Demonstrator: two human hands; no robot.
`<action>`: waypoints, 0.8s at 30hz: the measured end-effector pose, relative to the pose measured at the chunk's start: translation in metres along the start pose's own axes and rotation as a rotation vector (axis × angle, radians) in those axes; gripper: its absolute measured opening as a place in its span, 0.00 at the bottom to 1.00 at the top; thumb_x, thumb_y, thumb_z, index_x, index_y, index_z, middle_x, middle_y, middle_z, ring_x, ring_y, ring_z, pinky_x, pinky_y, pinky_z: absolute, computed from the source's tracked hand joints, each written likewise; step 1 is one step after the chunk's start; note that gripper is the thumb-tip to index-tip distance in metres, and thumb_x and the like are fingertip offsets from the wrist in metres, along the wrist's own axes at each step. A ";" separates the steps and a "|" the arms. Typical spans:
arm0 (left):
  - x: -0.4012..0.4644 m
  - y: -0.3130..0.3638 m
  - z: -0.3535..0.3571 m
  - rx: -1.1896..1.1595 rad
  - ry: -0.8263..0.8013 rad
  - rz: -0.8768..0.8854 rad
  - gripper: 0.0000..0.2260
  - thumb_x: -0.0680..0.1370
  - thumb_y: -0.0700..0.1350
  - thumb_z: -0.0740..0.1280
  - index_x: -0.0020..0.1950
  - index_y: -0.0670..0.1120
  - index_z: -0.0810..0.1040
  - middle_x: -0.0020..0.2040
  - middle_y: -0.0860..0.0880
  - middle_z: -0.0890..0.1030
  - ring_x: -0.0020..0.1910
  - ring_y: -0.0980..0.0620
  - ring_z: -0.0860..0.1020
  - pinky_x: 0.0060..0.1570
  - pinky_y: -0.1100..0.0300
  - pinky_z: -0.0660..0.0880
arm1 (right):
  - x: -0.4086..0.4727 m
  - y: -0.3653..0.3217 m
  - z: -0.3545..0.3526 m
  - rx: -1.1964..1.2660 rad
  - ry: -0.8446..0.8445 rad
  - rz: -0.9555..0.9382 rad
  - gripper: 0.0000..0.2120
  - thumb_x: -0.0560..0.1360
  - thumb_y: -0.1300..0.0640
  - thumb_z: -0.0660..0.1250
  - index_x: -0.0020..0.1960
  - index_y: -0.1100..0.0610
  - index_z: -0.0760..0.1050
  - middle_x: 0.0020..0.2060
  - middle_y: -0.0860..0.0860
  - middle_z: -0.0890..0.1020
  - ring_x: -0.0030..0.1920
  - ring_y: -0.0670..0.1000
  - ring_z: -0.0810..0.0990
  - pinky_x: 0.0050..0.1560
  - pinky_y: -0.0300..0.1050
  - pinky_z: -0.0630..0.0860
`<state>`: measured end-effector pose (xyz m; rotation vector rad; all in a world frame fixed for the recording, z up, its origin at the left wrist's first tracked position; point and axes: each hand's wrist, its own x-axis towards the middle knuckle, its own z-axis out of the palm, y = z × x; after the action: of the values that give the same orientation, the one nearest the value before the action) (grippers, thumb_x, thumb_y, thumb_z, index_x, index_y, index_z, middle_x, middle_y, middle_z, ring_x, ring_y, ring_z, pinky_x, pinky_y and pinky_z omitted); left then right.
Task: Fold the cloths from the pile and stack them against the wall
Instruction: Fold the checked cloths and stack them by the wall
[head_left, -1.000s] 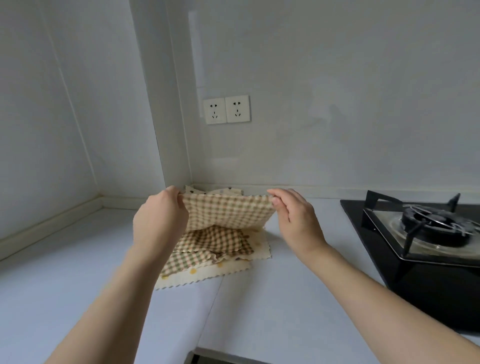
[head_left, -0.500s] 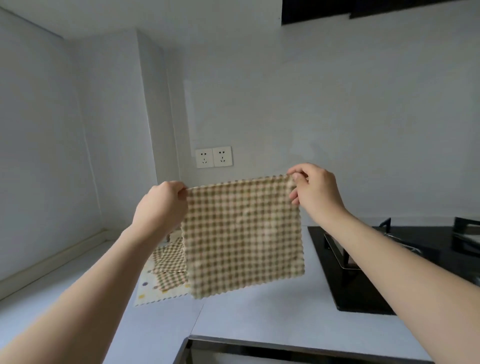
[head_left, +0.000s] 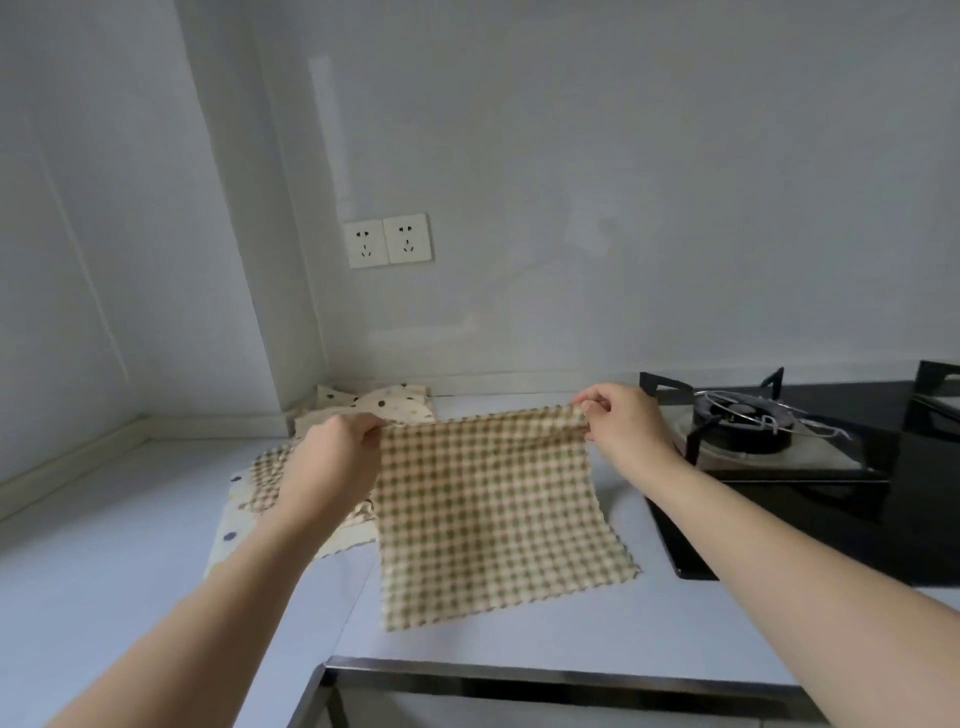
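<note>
Over the pale grey table (head_left: 130, 545) you are spreading a beige checked square cloth (head_left: 488, 514), your left hand (head_left: 332, 457) and right hand (head_left: 623, 431) pinching its far corners; next, probably fold toward twelve o'clock.

Both bare forearms reach forward from the lower corners. The left hand (head_left: 332, 457) curls its fingers into a pinch on one upper corner of the checked cloth (head_left: 493, 514); the right hand (head_left: 621, 428) pinches the other corner, apparently between thumb and bent fingers, knuckles up.
</note>
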<state>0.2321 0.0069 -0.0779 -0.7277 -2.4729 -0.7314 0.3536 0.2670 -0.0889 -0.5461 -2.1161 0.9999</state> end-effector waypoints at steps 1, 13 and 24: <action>-0.006 -0.002 0.005 -0.014 0.020 0.013 0.12 0.80 0.41 0.61 0.55 0.49 0.83 0.46 0.49 0.85 0.36 0.52 0.77 0.33 0.64 0.70 | -0.002 0.005 0.002 -0.006 -0.003 0.001 0.12 0.80 0.61 0.60 0.44 0.50 0.79 0.42 0.49 0.82 0.41 0.53 0.83 0.46 0.50 0.81; -0.093 -0.052 0.036 0.085 -0.182 0.433 0.14 0.72 0.45 0.61 0.50 0.52 0.85 0.50 0.58 0.84 0.45 0.52 0.83 0.41 0.61 0.79 | -0.088 0.055 0.006 -0.364 -0.222 -0.157 0.12 0.80 0.60 0.58 0.53 0.54 0.80 0.52 0.46 0.81 0.51 0.48 0.78 0.51 0.45 0.75; -0.099 -0.052 0.027 0.064 -0.227 0.443 0.15 0.69 0.47 0.62 0.48 0.52 0.86 0.50 0.58 0.84 0.44 0.55 0.83 0.38 0.62 0.80 | -0.098 0.046 0.004 -0.543 -0.191 -0.176 0.05 0.78 0.56 0.59 0.48 0.54 0.72 0.47 0.48 0.79 0.43 0.53 0.78 0.42 0.48 0.75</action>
<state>0.2683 -0.0499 -0.1712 -1.3389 -2.3822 -0.4189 0.4174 0.2313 -0.1694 -0.5225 -2.5677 0.3812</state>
